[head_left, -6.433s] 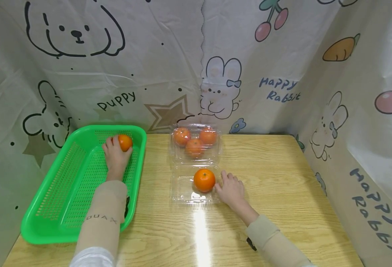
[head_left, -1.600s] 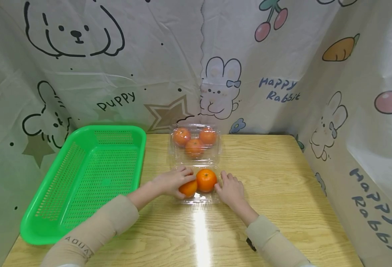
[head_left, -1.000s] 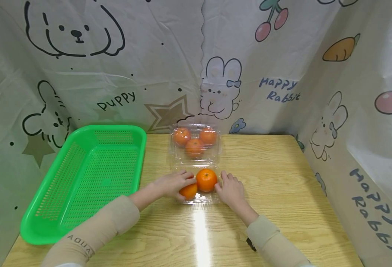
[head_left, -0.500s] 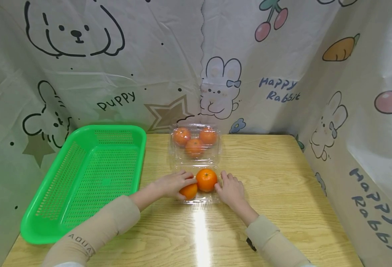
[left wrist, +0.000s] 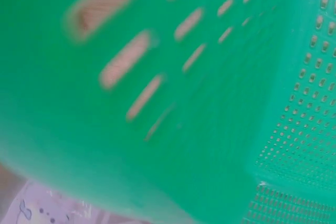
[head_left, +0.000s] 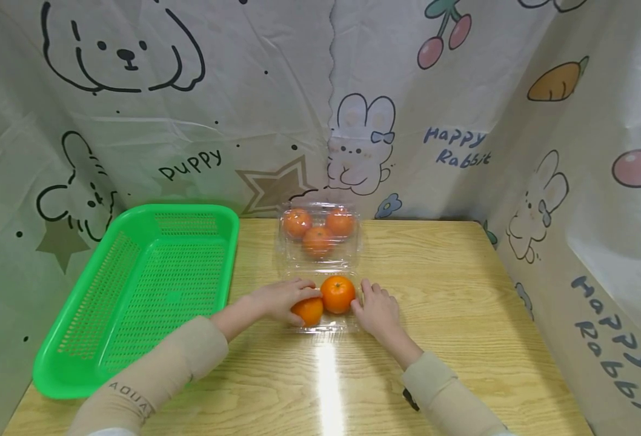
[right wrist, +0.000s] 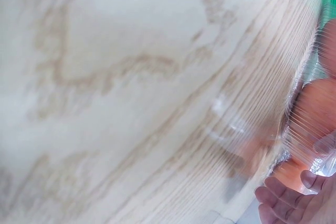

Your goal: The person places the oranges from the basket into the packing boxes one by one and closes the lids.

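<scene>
A clear plastic clamshell box (head_left: 331,328) lies opened out on the table. My left hand (head_left: 282,300) curls over a small orange (head_left: 308,312) in its near half, fingers above and thumb on the near side. Beside that fruit, touching or nearly so, sits a second orange (head_left: 338,294). My right hand (head_left: 379,309) rests at the box's right edge with loosely bent fingers, thumb close to the second orange; whether it touches the fruit is unclear. In the right wrist view, that hand (right wrist: 294,203) shows at the lower right corner by the box.
Three more oranges (head_left: 318,241) show through the box's far half, near the patterned cloth wall (head_left: 277,109). A green perforated basket (head_left: 232,254) stands on the left, its side (left wrist: 126,161) filling the left wrist view. Wooden table (head_left: 440,272) extends to the right.
Since the oldest frame, my left hand has brought an orange from the green basket into the box's near half. Over the last second it has barely shifted. My right hand has stayed put.
</scene>
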The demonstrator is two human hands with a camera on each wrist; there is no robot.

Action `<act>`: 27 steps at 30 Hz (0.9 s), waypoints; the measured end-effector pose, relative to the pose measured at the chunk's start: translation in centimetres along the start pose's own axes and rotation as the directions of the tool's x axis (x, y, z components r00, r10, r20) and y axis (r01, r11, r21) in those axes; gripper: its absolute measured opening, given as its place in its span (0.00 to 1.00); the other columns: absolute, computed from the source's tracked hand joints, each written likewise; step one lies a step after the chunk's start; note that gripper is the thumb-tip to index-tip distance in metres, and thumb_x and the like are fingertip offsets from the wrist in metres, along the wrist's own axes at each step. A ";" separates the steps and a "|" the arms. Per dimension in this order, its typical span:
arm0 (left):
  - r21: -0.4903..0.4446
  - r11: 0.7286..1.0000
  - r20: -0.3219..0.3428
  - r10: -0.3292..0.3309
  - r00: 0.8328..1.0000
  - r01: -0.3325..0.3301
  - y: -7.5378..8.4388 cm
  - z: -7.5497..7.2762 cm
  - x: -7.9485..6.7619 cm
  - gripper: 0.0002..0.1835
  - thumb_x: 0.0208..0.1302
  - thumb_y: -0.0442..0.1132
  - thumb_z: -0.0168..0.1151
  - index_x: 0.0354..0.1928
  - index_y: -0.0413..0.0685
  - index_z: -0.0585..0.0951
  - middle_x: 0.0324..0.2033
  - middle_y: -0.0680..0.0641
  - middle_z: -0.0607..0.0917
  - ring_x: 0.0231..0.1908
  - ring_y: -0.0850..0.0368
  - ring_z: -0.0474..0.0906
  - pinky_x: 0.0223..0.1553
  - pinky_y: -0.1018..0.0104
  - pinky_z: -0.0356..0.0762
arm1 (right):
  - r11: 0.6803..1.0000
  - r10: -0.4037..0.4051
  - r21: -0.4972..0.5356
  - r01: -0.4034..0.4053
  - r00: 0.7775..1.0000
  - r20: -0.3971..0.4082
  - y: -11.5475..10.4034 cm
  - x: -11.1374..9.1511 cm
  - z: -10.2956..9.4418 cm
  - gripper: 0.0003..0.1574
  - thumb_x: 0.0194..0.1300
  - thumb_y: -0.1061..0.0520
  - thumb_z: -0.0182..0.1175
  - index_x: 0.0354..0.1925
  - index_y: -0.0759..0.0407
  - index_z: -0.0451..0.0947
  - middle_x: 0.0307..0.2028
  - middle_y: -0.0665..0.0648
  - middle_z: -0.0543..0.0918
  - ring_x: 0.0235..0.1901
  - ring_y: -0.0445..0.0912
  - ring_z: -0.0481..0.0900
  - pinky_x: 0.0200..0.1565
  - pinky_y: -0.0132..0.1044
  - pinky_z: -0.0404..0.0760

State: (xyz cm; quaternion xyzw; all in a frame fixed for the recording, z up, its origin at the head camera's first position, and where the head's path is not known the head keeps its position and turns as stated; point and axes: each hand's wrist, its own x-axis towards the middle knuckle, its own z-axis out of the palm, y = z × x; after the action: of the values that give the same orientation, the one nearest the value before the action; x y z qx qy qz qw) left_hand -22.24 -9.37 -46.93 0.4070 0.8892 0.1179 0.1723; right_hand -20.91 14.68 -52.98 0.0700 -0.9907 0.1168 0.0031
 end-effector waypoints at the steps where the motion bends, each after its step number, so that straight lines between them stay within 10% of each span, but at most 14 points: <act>1: -0.014 1.000 0.005 -0.010 1.000 0.010 -0.1 -0.2 0.0 0.33 0.54 0.46 0.64 0.63 0.49 0.67 0.60 0.42 0.67 0.60 0.45 0.63 0.58 0.51 0.64 | 1.000 0.002 0.001 -0.002 1.000 0.002 0.0 0.0 0.0 0.19 0.58 0.44 0.49 0.41 0.55 0.65 0.30 0.56 0.72 0.28 0.52 0.72 0.29 0.44 0.70; 9: -0.165 0.985 -0.051 -0.052 0.997 0.042 -0.7 -2.5 -0.1 0.30 0.61 0.47 0.58 0.63 0.42 0.67 0.63 0.39 0.65 0.63 0.42 0.59 0.61 0.48 0.58 | 1.000 0.001 0.009 -0.001 1.000 0.004 0.0 0.0 0.0 0.18 0.57 0.45 0.49 0.41 0.55 0.65 0.30 0.56 0.72 0.28 0.53 0.72 0.29 0.44 0.70; 14: -0.222 0.975 -0.228 -0.081 0.970 0.030 -1.7 -3.8 0.2 0.24 0.62 0.42 0.57 0.58 0.38 0.70 0.57 0.38 0.72 0.58 0.41 0.66 0.59 0.49 0.62 | 1.000 0.000 0.009 0.000 1.000 0.009 0.0 0.0 0.0 0.18 0.58 0.45 0.49 0.41 0.55 0.65 0.30 0.56 0.71 0.27 0.52 0.72 0.29 0.44 0.70; 21: -0.408 0.913 -0.516 -0.231 0.825 0.001 -3.1 -5.2 0.7 0.13 0.61 0.35 0.55 0.44 0.31 0.74 0.42 0.35 0.77 0.44 0.41 0.72 0.49 0.49 0.71 | 1.000 0.004 0.010 -0.004 1.000 0.018 0.0 0.0 0.0 0.19 0.58 0.44 0.48 0.42 0.55 0.65 0.32 0.56 0.73 0.29 0.52 0.72 0.31 0.45 0.71; 27: -0.478 0.877 -0.610 -0.367 0.703 0.043 -4.2 -6.4 0.9 0.13 0.62 0.33 0.54 0.44 0.28 0.74 0.41 0.33 0.76 0.44 0.40 0.72 0.49 0.49 0.71 | 1.000 0.005 0.012 -0.006 1.000 0.018 0.0 0.0 0.0 0.20 0.58 0.44 0.49 0.43 0.55 0.65 0.34 0.57 0.74 0.31 0.53 0.73 0.32 0.45 0.72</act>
State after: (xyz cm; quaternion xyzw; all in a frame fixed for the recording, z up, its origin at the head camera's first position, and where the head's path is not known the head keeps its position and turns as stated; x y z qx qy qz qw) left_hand -28.24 -11.86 -42.74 0.1819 0.8810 0.4311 -0.0702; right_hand -20.89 14.67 -52.96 0.0684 -0.9901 0.1222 -0.0067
